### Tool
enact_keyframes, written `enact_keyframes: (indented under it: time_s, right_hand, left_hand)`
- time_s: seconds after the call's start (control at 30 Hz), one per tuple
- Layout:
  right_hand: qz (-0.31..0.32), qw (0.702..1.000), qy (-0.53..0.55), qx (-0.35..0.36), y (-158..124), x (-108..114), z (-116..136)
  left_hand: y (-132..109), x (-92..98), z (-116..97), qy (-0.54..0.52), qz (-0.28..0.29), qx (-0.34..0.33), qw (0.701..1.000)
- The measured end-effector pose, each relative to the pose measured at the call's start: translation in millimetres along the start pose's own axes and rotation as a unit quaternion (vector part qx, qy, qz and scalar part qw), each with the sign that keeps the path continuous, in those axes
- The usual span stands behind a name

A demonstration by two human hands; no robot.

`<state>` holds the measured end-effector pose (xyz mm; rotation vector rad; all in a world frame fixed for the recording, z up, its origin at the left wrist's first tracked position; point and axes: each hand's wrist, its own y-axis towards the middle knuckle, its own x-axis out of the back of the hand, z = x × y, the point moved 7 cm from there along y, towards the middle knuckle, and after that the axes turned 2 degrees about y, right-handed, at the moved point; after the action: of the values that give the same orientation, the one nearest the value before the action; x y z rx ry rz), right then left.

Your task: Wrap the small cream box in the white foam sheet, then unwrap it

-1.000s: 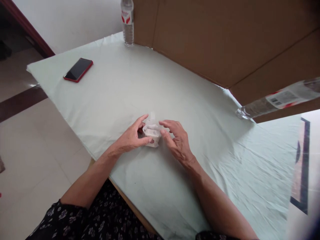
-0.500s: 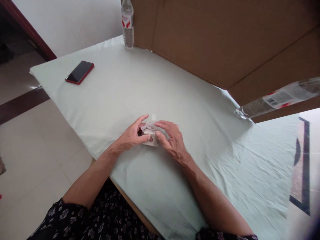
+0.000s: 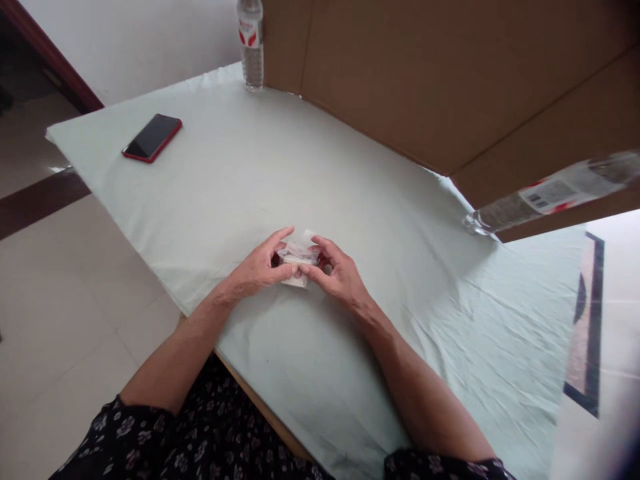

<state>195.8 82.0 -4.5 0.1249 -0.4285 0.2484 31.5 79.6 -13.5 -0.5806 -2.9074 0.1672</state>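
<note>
A small pale box in a clear plastic wrap (image 3: 296, 261) rests on the light green tablecloth (image 3: 350, 200) near the table's front edge. My left hand (image 3: 257, 267) grips its left side, thumb along the front and fingers curled over the top. My right hand (image 3: 337, 273) closes on its right side, the fingertips pinching the loose wrap. Most of the box is hidden between the two hands.
A red-cased phone (image 3: 152, 137) lies at the far left corner. One water bottle (image 3: 250, 41) stands at the back, another bottle (image 3: 550, 193) leans at the right. A large cardboard sheet (image 3: 425, 73) walls off the back right. Tiled floor lies left of the table.
My right hand has moved in from beside the box and closed its fingers on the wrap. My left hand has kept its hold. The view has shifted slightly.
</note>
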Motion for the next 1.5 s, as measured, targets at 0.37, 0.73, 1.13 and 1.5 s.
enact_keyframes:
  time_s: [0.37,0.73,1.13,1.5]
  right_hand:
    - [-0.051,0.995,0.091,0.001,17,3,-1]
    - [-0.128,0.984,-0.023,0.121,4,6,41]
    - [-0.080,0.899,-0.240,0.356,-37,-14,57]
    - [-0.011,0.995,-0.008,0.102,-3,6,-11]
  left_hand:
    - [4,-2.4,-2,0.026,0.025,0.008,0.999]
    - [6,-1.8,-6,-0.009,0.012,0.007,1.000]
    - [1,6.4,0,-0.024,0.051,0.000,0.998]
    - [1,13.6,3,0.001,-0.035,-0.012,0.999]
